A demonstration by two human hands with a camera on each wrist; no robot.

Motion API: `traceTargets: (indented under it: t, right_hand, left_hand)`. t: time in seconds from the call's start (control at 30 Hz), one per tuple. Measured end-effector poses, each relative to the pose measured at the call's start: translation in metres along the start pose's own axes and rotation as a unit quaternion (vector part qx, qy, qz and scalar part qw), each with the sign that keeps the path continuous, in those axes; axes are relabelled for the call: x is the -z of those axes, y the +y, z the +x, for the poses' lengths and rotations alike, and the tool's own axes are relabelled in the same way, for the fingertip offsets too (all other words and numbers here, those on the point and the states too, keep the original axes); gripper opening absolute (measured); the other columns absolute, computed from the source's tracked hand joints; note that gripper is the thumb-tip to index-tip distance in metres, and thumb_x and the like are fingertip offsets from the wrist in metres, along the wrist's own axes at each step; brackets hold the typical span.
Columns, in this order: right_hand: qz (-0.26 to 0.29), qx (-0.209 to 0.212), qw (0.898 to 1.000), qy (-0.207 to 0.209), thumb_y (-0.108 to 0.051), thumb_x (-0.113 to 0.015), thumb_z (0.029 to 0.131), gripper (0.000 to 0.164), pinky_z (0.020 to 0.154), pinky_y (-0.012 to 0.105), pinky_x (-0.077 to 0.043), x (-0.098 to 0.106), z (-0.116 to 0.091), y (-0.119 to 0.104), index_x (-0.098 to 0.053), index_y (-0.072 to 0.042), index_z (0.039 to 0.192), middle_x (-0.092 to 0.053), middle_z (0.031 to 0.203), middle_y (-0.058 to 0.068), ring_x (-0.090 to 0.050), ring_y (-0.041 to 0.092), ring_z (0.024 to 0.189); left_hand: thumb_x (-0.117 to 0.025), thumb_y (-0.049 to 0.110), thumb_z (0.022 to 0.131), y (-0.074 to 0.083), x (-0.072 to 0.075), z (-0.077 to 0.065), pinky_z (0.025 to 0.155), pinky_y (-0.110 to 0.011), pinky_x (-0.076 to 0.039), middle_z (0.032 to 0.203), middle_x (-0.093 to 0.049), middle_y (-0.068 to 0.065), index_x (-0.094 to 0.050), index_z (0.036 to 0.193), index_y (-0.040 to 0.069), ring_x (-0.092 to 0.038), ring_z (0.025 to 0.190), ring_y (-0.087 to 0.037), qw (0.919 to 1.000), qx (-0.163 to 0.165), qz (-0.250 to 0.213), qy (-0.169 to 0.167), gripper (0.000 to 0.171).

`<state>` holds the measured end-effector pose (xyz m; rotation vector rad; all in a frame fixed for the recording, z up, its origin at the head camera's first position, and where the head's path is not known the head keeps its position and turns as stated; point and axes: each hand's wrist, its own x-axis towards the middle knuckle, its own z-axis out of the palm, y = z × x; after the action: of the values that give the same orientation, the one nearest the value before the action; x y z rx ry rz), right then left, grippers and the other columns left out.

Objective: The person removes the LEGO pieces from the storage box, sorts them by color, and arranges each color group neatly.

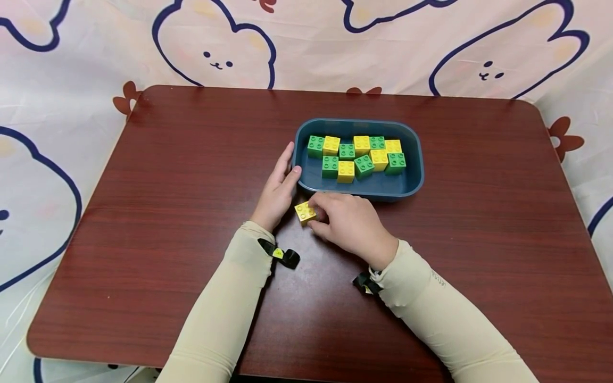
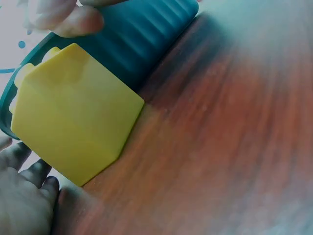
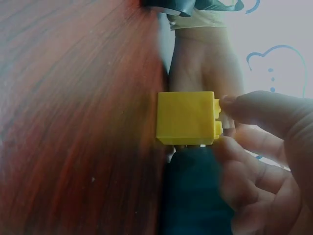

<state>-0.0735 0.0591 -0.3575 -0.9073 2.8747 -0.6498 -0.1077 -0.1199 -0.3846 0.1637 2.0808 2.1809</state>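
A yellow toy building block [image 1: 305, 213] with studs sits on the table just in front of a blue plastic tub [image 1: 414, 183]. My right hand [image 1: 351, 226] is beside it, thumb and index finger bent around its right side. In the left wrist view a small gap separates the right fingertips [image 2: 88, 22] from the yellow block [image 2: 78, 112]. The right wrist view has the thumb close to the studs of the block [image 3: 186, 117]; firm contact cannot be made out. My left hand [image 1: 278, 191] rests against the tub's left end, fingers extended, thumb by the rim.
Several green blocks [image 1: 330, 166] and yellow blocks [image 1: 346, 172] stand studs up inside the tub. The dark red-brown table [image 1: 191, 213] extends to both sides. Behind it hangs a pale cloth [image 1: 316, 48] printed with cartoon figures.
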Motion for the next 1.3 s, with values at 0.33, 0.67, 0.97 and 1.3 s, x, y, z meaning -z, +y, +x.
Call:
traceTargets:
  t: [0.33,0.67,0.97,1.3]
  right_hand:
    - [-0.007,-0.022,0.999,-0.037,-0.032,-0.074,0.091,0.036,0.056,0.033,-0.046,-0.005,0.002,0.001,-0.068,-0.018,0.123,-0.058,0.073,-0.010,-0.054,0.009,0.065]
    - [-0.001,-0.035,0.999,-0.041,-0.035,-0.077,0.087,0.032,0.055,0.032,-0.046,-0.006,0.002,0.001,-0.069,-0.018,0.113,-0.062,0.074,-0.007,-0.054,0.007,0.064]
    - [0.050,-0.026,0.998,-0.031,-0.036,-0.079,0.086,0.033,0.055,0.029,-0.044,0.003,0.001,-0.001,-0.070,-0.018,0.112,-0.057,0.071,-0.010,-0.052,0.006,0.061]
    - [0.106,-0.043,0.993,0.016,-0.034,-0.077,0.089,0.034,0.057,0.031,-0.044,0.024,0.002,0.007,-0.071,-0.015,0.116,-0.058,0.069,-0.009,-0.052,0.008,0.058]
  left_hand:
    - [-0.042,0.011,0.108,-0.022,0.005,0.010,0.119,-0.032,-0.026,0.165,-0.023,-0.006,-0.018,0.162,0.013,-0.025,0.150,-0.017,1.0000,-0.005,-0.002,0.004,0.059]
    - [-0.044,0.020,0.108,-0.031,0.007,0.011,0.118,-0.032,-0.027,0.163,-0.029,0.003,-0.020,0.162,0.016,-0.030,0.146,-0.009,0.9998,-0.018,0.000,0.006,0.059]
    - [-0.045,0.021,0.108,-0.031,0.008,0.012,0.118,-0.032,-0.027,0.163,-0.030,0.003,-0.022,0.161,0.019,-0.031,0.146,-0.008,0.9997,-0.021,0.012,0.009,0.058]
    - [-0.043,0.015,0.108,-0.018,0.006,0.008,0.119,-0.032,-0.026,0.165,-0.026,-0.003,-0.019,0.162,0.016,-0.027,0.149,-0.015,0.9997,0.002,0.023,0.010,0.058]
